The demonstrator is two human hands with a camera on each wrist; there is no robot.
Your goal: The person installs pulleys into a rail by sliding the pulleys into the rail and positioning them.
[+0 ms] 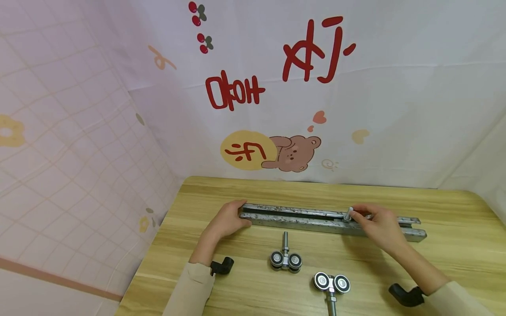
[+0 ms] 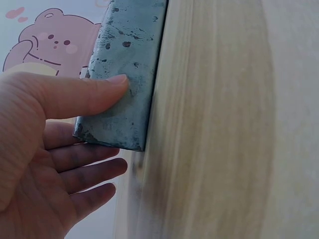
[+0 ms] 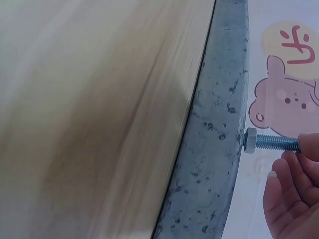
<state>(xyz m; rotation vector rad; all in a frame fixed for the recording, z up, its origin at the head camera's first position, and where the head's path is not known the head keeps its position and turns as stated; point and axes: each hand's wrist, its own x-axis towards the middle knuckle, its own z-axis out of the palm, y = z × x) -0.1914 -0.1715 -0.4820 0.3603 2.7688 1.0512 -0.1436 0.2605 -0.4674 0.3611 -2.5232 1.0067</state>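
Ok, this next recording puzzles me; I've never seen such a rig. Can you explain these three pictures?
No machine here, just a person working bare-handed. The wide picture comes from a camera worn on the head; the two close ones come from cameras on the left and right wrists. On the wooden table lies a slotted metal rail. In front of it are a wheeled roller, its stem pointing toward the rail, and a second roller, its stem pointing away. The left hand grips one end of the rail. The right hand pinches a threaded bolt rising from the rail's slot.
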